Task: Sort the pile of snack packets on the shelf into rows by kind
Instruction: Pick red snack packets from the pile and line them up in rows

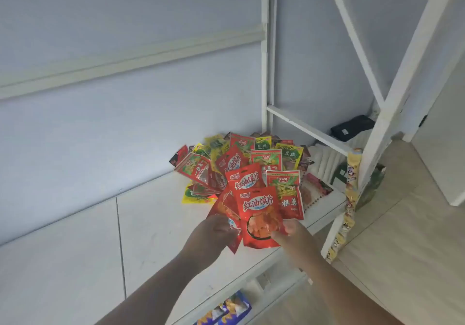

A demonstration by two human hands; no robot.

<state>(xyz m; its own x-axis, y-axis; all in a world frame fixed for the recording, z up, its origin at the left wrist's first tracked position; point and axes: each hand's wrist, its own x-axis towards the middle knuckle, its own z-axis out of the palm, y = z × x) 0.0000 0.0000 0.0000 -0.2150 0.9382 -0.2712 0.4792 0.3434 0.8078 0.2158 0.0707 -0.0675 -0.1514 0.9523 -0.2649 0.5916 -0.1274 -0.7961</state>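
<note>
Right now both forearms reach up from the bottom edge and meet just in front of the pile of snack packets [251, 168], which lies heaped at the right end of the white shelf [151, 224], close to the wall. The left hand [214, 231] comes in from the lower left with its back to the camera, fingers curled round the edge of a partly hidden red packet [224, 211] (there may be more than one in that grasp, I cannot tell). The right hand [293, 234] comes in from the lower right, its thumb and fingers pinching the lower right corner of a front red packet [259, 214] printed with white characters and orange chips. That packet stands nearly upright, overlapping the one in the left hand and covering the near edge of the pile. Behind, red, yellow and green packets fan out in no order. A white frame [392, 98] with crossed braces rises at the right, a strip of yellow sachets [351, 199] hanging down it. A black object [352, 127] lies beyond the pile, and blue packets [226, 309] show on a lower level
</note>
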